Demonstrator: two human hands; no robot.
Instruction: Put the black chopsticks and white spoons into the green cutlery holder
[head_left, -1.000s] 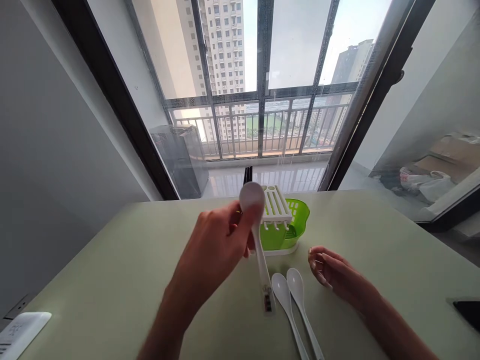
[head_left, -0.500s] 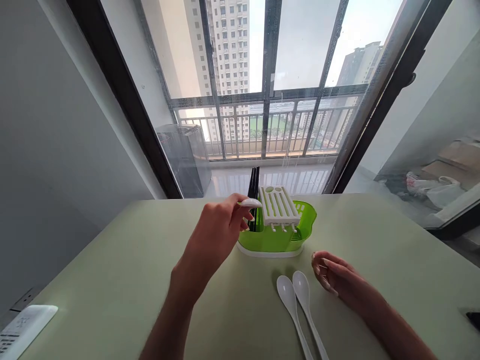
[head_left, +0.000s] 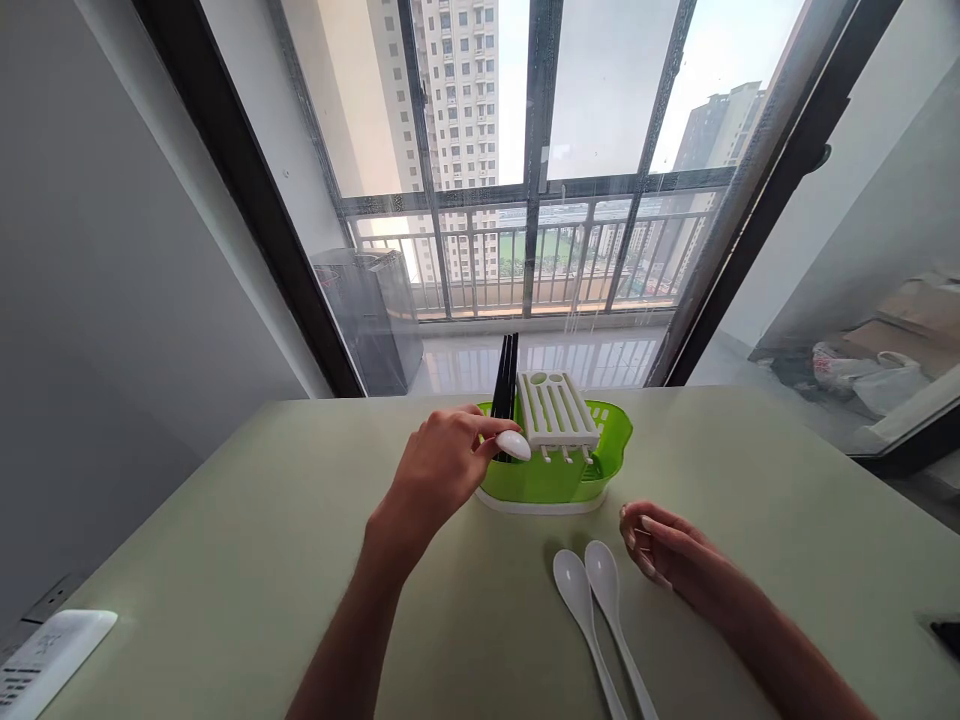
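On my feed, the left hand (head_left: pixel 442 465) has its grip pinched on a spoon (head_left: pixel 514 445), thumb and fingers closed near the bowl. That spoon is up off the counter (head_left: pixel 262 550), at the near left part of the green holder (head_left: pixel 547 488). The bowl sticks out to the right of my fingertips, just left of the white rack (head_left: pixel 559 412) and, from where I look, in front of the foot of the black chopsticks (head_left: pixel 505 375).

What I judge matters most is the handle's line against the holder's left part. The fingers hide the handle, so I can't be sure of the long axis; I'd guess it runs away from me, past the grip. Nor can I tell whether the bowl touches the rim.

The left hand is clearly the nearer one to the holder. My right hand (head_left: pixel 675 550) sits to the right, fingers loosely curled, with nothing visible in that grip. It is nearer the two loose spoons (head_left: pixel 604 575), which lie side by side on the counter in front of the holder, just left of its fingertips. Their bowls point toward the holder, and their handles run back toward me.
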